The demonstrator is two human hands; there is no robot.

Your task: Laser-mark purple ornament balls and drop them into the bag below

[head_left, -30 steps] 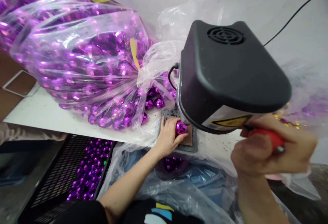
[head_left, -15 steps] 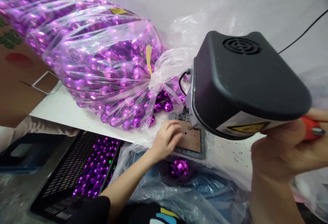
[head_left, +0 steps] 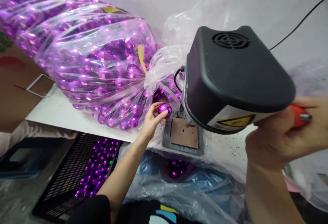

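Note:
My left hand (head_left: 150, 121) pinches a shiny purple mirrored ball (head_left: 164, 110) between thumb and fingers, just above the back left corner of a machine's base. On that base lies a brown square plate (head_left: 183, 133) with a small dark hole in its middle. My right hand (head_left: 276, 142) is wrapped round the red handle (head_left: 297, 116) on the right side of the black press-like machine (head_left: 238, 73). The machine's head bears a yellow warning label and hides whatever is under it.
A large tied clear bag of purple balls (head_left: 97, 60) lies along the left of the white table (head_left: 56, 107). Below stands a black crate (head_left: 61, 176) of purple balls. Plastic sheeting (head_left: 164, 196) with more balls hangs before me. A cardboard box (head_left: 17, 83) and another person's sleeve (head_left: 17, 135) show at left.
My left hand has moved back and left, off the brown plate, and now holds a purple ball. A ball seen below the plate's front edge has dropped from view. My right hand keeps the handle.

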